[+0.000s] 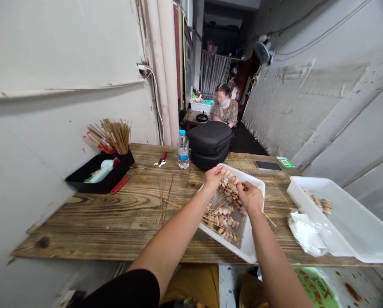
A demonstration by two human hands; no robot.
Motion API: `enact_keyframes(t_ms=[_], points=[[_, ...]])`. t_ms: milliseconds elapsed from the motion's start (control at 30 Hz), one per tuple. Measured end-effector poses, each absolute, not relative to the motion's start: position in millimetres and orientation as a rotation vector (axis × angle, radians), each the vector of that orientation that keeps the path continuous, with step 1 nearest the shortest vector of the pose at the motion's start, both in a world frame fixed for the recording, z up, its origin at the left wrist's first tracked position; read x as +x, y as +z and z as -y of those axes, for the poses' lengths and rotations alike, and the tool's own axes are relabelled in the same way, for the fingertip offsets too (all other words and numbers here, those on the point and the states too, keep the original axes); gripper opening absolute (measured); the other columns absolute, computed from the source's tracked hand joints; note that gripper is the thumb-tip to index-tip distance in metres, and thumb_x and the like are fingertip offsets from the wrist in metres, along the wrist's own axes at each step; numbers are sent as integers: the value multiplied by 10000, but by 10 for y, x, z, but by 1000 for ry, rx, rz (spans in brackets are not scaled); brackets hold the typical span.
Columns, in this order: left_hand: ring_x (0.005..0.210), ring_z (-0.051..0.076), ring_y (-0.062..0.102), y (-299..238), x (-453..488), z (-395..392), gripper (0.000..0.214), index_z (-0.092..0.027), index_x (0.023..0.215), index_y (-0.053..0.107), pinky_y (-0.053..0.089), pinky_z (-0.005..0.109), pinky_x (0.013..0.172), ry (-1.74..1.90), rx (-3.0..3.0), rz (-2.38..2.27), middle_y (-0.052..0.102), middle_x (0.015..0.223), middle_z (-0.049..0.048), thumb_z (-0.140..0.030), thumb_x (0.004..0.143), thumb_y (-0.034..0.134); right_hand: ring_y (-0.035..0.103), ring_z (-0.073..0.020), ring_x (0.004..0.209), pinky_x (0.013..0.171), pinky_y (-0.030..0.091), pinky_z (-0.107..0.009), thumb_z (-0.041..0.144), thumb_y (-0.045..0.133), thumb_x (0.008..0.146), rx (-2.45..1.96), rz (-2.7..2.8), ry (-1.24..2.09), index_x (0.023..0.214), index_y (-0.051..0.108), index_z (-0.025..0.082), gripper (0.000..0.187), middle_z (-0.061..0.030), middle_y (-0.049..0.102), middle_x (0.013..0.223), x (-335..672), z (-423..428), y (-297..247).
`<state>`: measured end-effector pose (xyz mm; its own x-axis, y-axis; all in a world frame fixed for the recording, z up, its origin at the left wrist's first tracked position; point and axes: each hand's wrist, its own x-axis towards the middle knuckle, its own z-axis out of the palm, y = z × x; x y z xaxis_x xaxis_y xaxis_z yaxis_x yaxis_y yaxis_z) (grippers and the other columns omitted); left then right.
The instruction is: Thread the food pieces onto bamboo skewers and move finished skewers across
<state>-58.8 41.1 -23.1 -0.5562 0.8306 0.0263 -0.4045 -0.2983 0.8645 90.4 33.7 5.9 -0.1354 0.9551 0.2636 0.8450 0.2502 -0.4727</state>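
A white tray (258, 185) holds several thin wooden skewers threaded with pale, pinkish pieces that look like garlic cloves (225, 220). Over its far end, my left hand (214, 177) pinches a single garlic clove (223, 170) between thumb and fingertips. My right hand (250, 196) is closed over the tray's right side, fingertips beside other cloves. A bare skewer end (270, 220) sticks out past my right wrist, in line with those fingertips; the hand covers its middle. The two hands are a short way apart.
Loose skewers (162, 201) lie left of the tray. A water bottle (183, 149) and black case (210, 143) stand behind. Right are a plastic bag (307, 233), white bin (348, 214) and phone (268, 166). A black box (91, 186) stands left. Another person (226, 109) sits beyond.
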Motion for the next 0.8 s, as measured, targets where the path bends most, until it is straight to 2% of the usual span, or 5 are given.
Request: enact_keyframes(t_ms=[167,300,467,633,800], points=[[869,199,671,-270,-606,-422,237,-138,906,731,497,348,872,1931,803,-1349,723,961,97,-78,688,662,554,-139,603,549,303,-216,443,469,843,-1625,2024,299,845,712,229,324,-35,671,686,891,-325,64],[875,201,668,-286,-626,-416,221,-170,890,741,495,325,860,1914,944,-1502,730,933,73,-105,700,647,547,-140,598,544,293,-220,429,471,840,-1637,2014,286,832,716,221,321,-41,667,679,882,-310,78],[793,183,675,-236,-602,-388,208,-166,875,737,513,310,788,1915,878,-1417,729,899,70,-127,766,564,536,-132,582,539,288,-220,431,479,843,-1620,1993,271,822,719,210,327,-43,663,675,881,-315,67],[773,159,652,-197,-598,-382,169,-143,830,719,497,313,818,1962,729,-1264,718,847,68,-99,683,648,531,-130,577,538,280,-222,418,466,850,-1633,2015,260,826,717,213,325,-41,661,680,883,-332,44],[731,127,630,-186,-612,-381,313,-126,883,685,498,312,801,1961,576,-997,695,813,60,-127,579,758,538,-129,587,543,283,-221,405,465,850,-1642,2001,261,834,717,208,320,-44,666,691,874,-318,60]])
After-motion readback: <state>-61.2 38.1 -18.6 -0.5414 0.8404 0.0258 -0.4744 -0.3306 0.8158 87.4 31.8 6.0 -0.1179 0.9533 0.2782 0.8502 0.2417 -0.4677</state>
